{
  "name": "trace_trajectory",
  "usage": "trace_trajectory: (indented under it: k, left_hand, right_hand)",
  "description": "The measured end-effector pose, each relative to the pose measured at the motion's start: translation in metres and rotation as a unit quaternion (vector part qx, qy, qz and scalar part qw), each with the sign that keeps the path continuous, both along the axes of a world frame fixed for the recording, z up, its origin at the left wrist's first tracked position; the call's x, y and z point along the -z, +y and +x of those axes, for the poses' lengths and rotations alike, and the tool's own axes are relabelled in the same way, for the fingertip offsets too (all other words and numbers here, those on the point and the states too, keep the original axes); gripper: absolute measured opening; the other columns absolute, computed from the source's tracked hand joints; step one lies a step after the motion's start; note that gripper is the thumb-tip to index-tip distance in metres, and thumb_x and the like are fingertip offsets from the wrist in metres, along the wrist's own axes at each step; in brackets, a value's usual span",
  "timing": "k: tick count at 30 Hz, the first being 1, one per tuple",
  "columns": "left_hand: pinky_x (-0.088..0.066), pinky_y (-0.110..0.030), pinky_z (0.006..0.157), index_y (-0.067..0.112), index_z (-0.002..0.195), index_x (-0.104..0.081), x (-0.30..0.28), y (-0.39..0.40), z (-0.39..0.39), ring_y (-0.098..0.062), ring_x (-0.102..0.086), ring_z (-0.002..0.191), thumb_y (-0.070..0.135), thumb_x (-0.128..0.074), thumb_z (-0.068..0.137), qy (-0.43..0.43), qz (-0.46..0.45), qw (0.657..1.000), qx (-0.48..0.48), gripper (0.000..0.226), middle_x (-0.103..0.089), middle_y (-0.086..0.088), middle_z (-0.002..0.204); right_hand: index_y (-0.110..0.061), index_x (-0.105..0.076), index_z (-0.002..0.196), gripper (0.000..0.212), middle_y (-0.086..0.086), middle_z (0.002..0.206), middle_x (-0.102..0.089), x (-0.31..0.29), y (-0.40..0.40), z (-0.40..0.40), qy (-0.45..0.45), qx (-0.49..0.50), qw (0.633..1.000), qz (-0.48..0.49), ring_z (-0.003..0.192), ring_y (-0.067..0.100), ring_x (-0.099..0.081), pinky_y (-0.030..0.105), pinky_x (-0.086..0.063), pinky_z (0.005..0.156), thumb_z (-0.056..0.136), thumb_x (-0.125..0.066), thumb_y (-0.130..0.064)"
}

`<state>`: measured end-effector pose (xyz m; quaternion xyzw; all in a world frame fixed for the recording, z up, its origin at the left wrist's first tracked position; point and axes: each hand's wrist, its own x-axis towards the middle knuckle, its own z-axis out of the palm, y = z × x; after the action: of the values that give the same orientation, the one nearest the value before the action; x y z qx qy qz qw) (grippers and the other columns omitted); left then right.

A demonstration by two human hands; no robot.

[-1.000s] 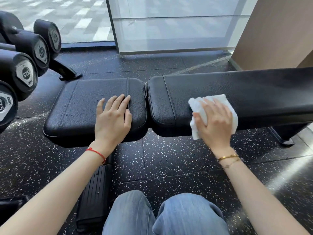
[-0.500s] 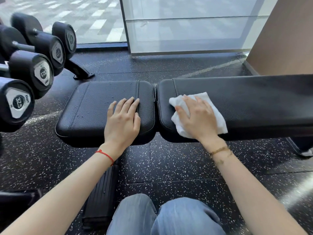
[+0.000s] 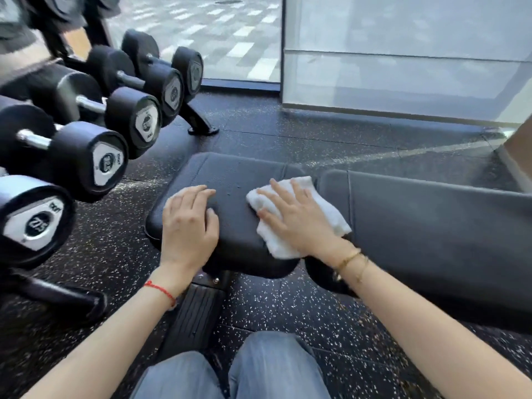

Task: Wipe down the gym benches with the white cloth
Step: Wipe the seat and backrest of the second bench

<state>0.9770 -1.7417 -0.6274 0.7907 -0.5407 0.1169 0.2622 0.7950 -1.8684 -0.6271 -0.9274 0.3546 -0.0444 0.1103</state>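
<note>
Dumbbells (image 3: pixel 112 156) are sitting in a row on a rack at far left, labels too blurred to read. Left hand (image 3: pixel 188 226) is lying flat on the left end of the bench (image 3: pixel 230 174) seat pad, fingers straight and relaxed, holding nothing. Just right of it, right hand (image 3: pixel 296 218) is pressing the cloth (image 3: pixel 331 217) onto the same pad with fingers spread flat. Cloth is lying near the gap beside the long back pad (image 3: pixel 431 226).
</note>
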Motion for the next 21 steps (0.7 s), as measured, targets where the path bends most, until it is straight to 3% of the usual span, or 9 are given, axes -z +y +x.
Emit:
trace_trajectory:
  k: [5, 8, 11, 18, 21]
  left_hand:
    - [-0.028, -0.049, 0.118, 0.01, 0.138, -0.052, -0.014, -0.004, 0.037, -0.028, -0.043, 0.136, 0.023, -0.039, 0.091, -0.03, 0.079, 0.996, -0.024, 0.05, -0.051, -0.009, 0.144]
    - [-0.027, -0.049, 0.118, 0.011, 0.142, -0.048, -0.018, -0.007, 0.056, -0.029, -0.04, 0.139, 0.029, -0.034, 0.093, -0.059, 0.117, 0.991, -0.024, 0.054, -0.047, -0.009, 0.147]
    - [-0.028, -0.05, 0.117, 0.012, 0.14, -0.051, -0.016, -0.01, 0.065, -0.028, -0.041, 0.139, 0.036, -0.027, 0.093, -0.039, 0.126, 0.991, -0.031, 0.058, -0.048, -0.008, 0.146]
    - [-0.032, -0.049, 0.114, 0.014, 0.131, -0.059, -0.001, -0.008, 0.07, -0.021, -0.046, 0.133, 0.033, -0.03, 0.094, 0.059, 0.051, 0.997, -0.024, 0.05, -0.056, -0.003, 0.139]
    - [-0.032, -0.044, 0.114, 0.013, 0.131, -0.058, 0.001, -0.009, 0.07, -0.019, -0.046, 0.133, 0.028, -0.032, 0.095, 0.085, 0.038, 0.995, -0.029, 0.048, -0.055, -0.002, 0.139]
  right_hand:
    - [-0.036, -0.018, 0.156, 0.056, -0.005, 0.167, -0.008, -0.018, -0.059, 0.056, 0.017, 0.03, 0.999, 0.038, 0.153, 0.032, 0.005, 0.049, 0.005, 0.122, 0.103, -0.026, -0.054]
    - [-0.037, -0.015, 0.156, 0.06, -0.006, 0.167, -0.009, -0.012, -0.03, 0.069, 0.043, -0.061, 0.997, -0.036, 0.152, 0.036, 0.001, 0.051, 0.001, 0.121, 0.101, -0.02, -0.059]
    - [-0.042, -0.017, 0.156, 0.064, -0.009, 0.166, -0.011, -0.008, -0.015, 0.057, 0.016, -0.127, 0.991, -0.023, 0.153, 0.032, 0.0, 0.048, 0.003, 0.121, 0.096, -0.014, -0.065]
    - [-0.039, -0.017, 0.156, 0.058, -0.01, 0.166, -0.013, -0.017, -0.071, 0.11, 0.027, -0.018, 0.999, 0.001, 0.153, 0.029, -0.005, 0.05, -0.003, 0.123, 0.102, -0.022, -0.058]
    - [-0.039, -0.016, 0.156, 0.059, -0.011, 0.166, -0.012, -0.018, -0.058, 0.138, 0.028, -0.039, 0.999, 0.008, 0.153, 0.03, -0.003, 0.051, -0.003, 0.123, 0.101, -0.023, -0.059]
